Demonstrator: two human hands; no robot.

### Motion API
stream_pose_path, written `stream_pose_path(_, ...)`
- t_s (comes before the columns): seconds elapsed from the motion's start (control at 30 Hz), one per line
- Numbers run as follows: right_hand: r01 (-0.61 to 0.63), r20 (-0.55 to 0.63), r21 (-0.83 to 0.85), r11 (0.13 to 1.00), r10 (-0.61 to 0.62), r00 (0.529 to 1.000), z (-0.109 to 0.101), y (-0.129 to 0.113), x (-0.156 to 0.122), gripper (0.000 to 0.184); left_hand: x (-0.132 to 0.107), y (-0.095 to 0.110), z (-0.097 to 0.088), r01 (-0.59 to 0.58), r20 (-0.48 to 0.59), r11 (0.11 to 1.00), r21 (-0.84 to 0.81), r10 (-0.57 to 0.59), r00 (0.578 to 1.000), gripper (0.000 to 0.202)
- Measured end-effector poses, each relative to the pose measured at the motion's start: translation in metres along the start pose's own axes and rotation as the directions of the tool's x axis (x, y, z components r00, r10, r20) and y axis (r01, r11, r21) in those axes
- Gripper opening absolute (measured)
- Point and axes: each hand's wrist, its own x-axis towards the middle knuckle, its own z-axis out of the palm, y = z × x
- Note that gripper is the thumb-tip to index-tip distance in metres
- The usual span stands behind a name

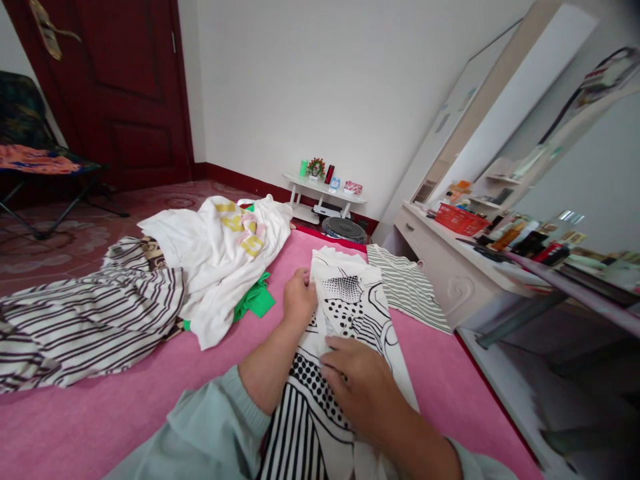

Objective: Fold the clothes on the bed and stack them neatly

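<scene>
Patterned garment (367, 307) is matt cloth. Pink cover (435, 373), matt, soft-napped cloth. Door handle (49, 30) glossy metal; basket (457, 219) plastic.

White walls (320, 80) rise above a dark red skirting (240, 178); a panelled red door (133, 80) stands at left (its handle (49, 33) gold-toned); a folding chair (23, 100) sits on reddish floor tiles (120, 230); a white stand (320, 187), a pale dressing table (445, 270) and a mirror (595, 173) lie rightward.

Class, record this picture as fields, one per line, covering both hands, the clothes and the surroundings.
Left hand: at the left edge of the patterned garment; grip unclear
Right hand: over the patterned garment, nearer the camera; grip unclear
Surface: pink cover
Clothes to left: white top, striped garment
Clothes to right: thin-striped garment
Far right: red basket on a dresser
</scene>
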Motion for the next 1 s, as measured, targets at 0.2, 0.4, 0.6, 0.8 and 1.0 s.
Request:
stream_pose_path(0.2,-0.063,-0.085,0.012,0.998,0.064,0.994,0.016,0.011,0.016,0.046,-0.006,0.01,-0.004,-0.394,0.184,0.902,0.177,0.363,0.913,0.039)
stream_pose_path(0.4,-0.092,-0.273,0.168,0.981,0.136,0.952,0.023,0.035,0.01,0.038,-0.018,0.007,0.003,-0.614,0.645,0.742,0.268,0.336,0.687,0.047)
stream_pose_path(0.6,-0.27,-0.068,-0.093,0.958,0.264,0.962,0.028,0.06,0.014,0.059,-0.02,0.003,0.006,-0.472,0.49,0.783,0.406,0.249,0.835,0.053)
stream_pose_path(0.8,-0.29,0.023,-0.167,0.942,0.297,0.954,0.03,0.053,0.013,0.063,-0.009,-0.004,0.01,-0.362,0.405,0.815,0.452,0.174,0.898,0.053)
stream_pose_path(1.0,-0.283,0.033,-0.138,0.949,0.29,0.957,0.025,0.053,0.011,0.067,-0.011,-0.007,0.003,-0.43,0.475,0.761,0.486,0.184,0.861,0.057)
